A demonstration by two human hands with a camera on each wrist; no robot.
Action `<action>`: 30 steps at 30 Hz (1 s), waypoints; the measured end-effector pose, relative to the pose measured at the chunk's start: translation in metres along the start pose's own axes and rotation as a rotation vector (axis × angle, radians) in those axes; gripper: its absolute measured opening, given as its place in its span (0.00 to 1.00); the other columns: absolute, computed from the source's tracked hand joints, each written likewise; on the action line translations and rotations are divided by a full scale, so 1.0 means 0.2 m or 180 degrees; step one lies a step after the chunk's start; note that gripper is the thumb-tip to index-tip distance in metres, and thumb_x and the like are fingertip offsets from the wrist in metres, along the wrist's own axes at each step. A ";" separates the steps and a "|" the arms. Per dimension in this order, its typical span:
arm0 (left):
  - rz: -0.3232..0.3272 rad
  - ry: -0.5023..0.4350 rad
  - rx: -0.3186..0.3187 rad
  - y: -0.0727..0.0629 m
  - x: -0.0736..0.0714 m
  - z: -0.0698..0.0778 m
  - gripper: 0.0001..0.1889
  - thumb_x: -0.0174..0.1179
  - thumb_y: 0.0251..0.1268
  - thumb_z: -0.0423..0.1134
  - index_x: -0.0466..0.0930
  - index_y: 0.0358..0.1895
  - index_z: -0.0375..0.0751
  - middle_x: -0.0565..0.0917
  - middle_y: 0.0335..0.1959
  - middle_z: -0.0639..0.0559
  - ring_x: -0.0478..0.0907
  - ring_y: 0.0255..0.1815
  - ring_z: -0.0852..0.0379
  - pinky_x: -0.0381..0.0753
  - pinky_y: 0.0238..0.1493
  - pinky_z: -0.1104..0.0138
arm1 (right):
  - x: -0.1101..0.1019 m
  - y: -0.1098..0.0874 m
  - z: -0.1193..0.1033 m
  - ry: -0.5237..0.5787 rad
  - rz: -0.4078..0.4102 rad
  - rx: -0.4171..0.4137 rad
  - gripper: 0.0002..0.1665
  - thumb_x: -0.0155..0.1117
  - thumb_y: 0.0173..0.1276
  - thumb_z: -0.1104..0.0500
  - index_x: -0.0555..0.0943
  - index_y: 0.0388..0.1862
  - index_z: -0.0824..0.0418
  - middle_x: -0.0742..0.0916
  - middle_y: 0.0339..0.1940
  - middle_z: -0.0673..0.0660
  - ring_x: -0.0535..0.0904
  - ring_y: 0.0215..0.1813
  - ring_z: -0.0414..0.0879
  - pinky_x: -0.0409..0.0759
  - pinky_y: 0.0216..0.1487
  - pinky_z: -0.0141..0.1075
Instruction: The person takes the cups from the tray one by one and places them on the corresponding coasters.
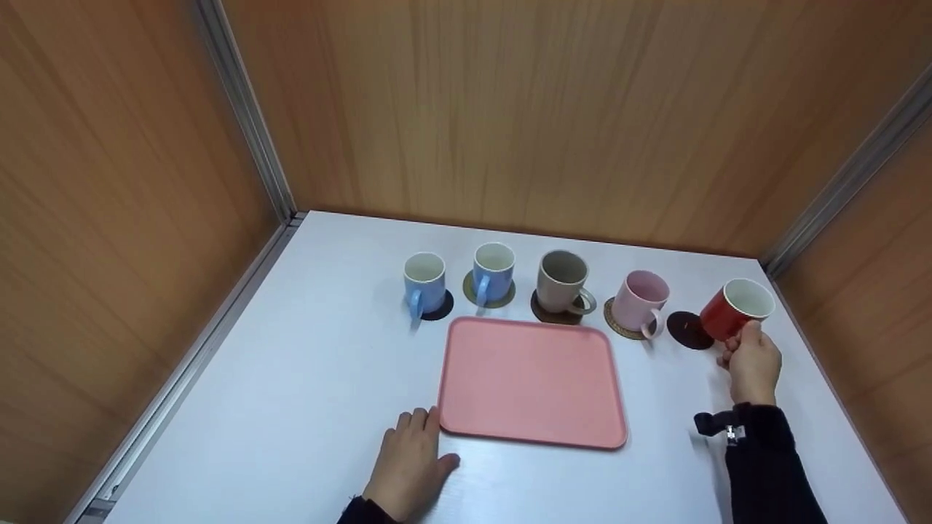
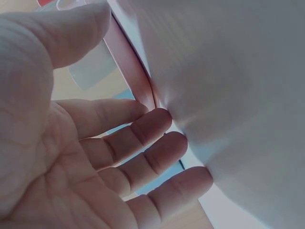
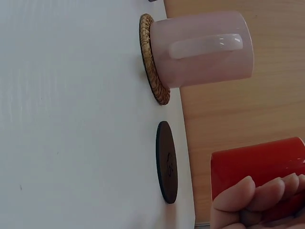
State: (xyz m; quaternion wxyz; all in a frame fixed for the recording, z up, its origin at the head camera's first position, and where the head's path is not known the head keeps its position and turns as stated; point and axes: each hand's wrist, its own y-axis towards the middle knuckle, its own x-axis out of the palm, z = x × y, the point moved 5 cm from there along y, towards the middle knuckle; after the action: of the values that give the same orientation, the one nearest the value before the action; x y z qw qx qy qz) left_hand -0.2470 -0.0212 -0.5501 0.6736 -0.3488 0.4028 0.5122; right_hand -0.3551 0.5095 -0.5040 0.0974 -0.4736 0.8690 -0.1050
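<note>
My right hand (image 1: pixel 755 364) grips a red mug (image 1: pixel 721 314) with a white inside, at the far right of the row. In the right wrist view the red mug (image 3: pixel 257 164) hangs above the white tabletop, apart from a dark round coaster (image 3: pixel 167 162) that has nothing on it. Its handle is hidden by the fingers. My left hand (image 1: pixel 408 462) rests palm down on the table, fingers extended, at the near left corner of a pink tray (image 1: pixel 531 382). In the left wrist view, the fingertips (image 2: pixel 176 145) meet the tabletop beside the tray's edge (image 2: pixel 126 57).
Left of the red mug stand a pink mug (image 1: pixel 641 300) on a woven coaster, a grey-beige mug (image 1: pixel 559 284) on a dark coaster, and two blue mugs (image 1: pixel 493 275), the leftmost blue mug (image 1: pixel 424 284) partly over its coaster (image 1: pixel 440 309). Wooden panels (image 1: pixel 510 109) enclose the table.
</note>
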 end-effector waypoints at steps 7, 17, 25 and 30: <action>-0.0002 -0.0037 -0.0021 0.01 0.00 0.00 0.42 0.72 0.68 0.55 0.70 0.74 0.27 0.81 0.59 0.34 0.78 0.60 0.39 0.82 0.58 0.42 | -0.03 0.00 0.00 -0.0062 0.0096 -0.0006 0.29 0.40 0.87 0.35 0.72 0.44 0.58 0.78 0.28 0.47 0.75 0.36 0.42 0.83 0.36 0.29; 0.0072 0.0065 0.0010 0.00 0.00 0.00 0.43 0.73 0.66 0.54 0.71 0.73 0.25 0.82 0.59 0.32 0.79 0.60 0.38 0.83 0.56 0.42 | -0.10 0.00 0.05 -0.0055 0.0314 -0.0072 0.29 0.40 0.87 0.37 0.72 0.40 0.59 0.77 0.29 0.46 0.74 0.33 0.42 0.82 0.32 0.29; 0.0035 0.0064 0.0002 0.01 0.00 0.00 0.43 0.73 0.66 0.54 0.71 0.73 0.26 0.82 0.59 0.33 0.79 0.59 0.38 0.83 0.54 0.43 | -0.11 0.00 0.07 -0.0120 0.0273 0.0027 0.30 0.39 0.87 0.35 0.72 0.41 0.58 0.78 0.31 0.47 0.75 0.35 0.44 0.83 0.34 0.31; 0.0038 0.0056 0.0008 0.00 0.00 0.00 0.43 0.73 0.66 0.54 0.71 0.73 0.27 0.82 0.58 0.33 0.79 0.59 0.39 0.83 0.54 0.43 | -0.10 0.01 0.08 -0.0149 0.0237 0.0051 0.29 0.39 0.87 0.35 0.72 0.42 0.58 0.77 0.31 0.47 0.75 0.36 0.43 0.84 0.35 0.30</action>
State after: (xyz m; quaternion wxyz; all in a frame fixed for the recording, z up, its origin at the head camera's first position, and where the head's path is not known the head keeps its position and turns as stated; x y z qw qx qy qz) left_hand -0.2476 -0.0205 -0.5492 0.6674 -0.3501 0.4113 0.5126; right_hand -0.3409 0.5258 -0.5187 0.1254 -0.4425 0.8827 -0.0971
